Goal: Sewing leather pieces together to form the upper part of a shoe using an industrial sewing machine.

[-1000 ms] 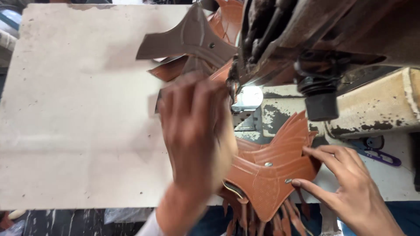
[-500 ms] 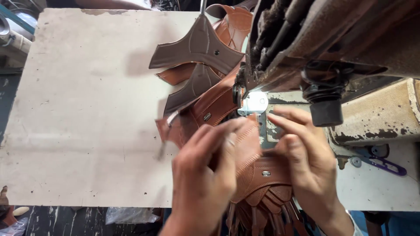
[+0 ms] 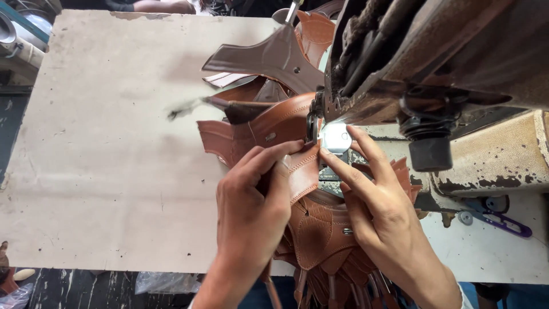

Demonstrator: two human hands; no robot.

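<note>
A chain of brown leather pieces runs across a worn sewing machine's bed, under its needle and presser foot. My left hand pinches the stitched edge of a brown leather strip just in front of the foot. My right hand lies on the leather on the right, its fingertips pressing the strip beside the lit needle plate. More leather pieces hang down between my wrists. Sewn pieces fan out behind the needle.
A pale, stained board forms the tabletop to the left. Purple-handled snips lie on the white surface at the right, under the machine arm. Another person's arm shows at the top edge. A metal bowl sits far left.
Both hands have come together at the needle: the left went from flat on the leather to pinching the strip, the right slid up from the lower right to the needle plate.
</note>
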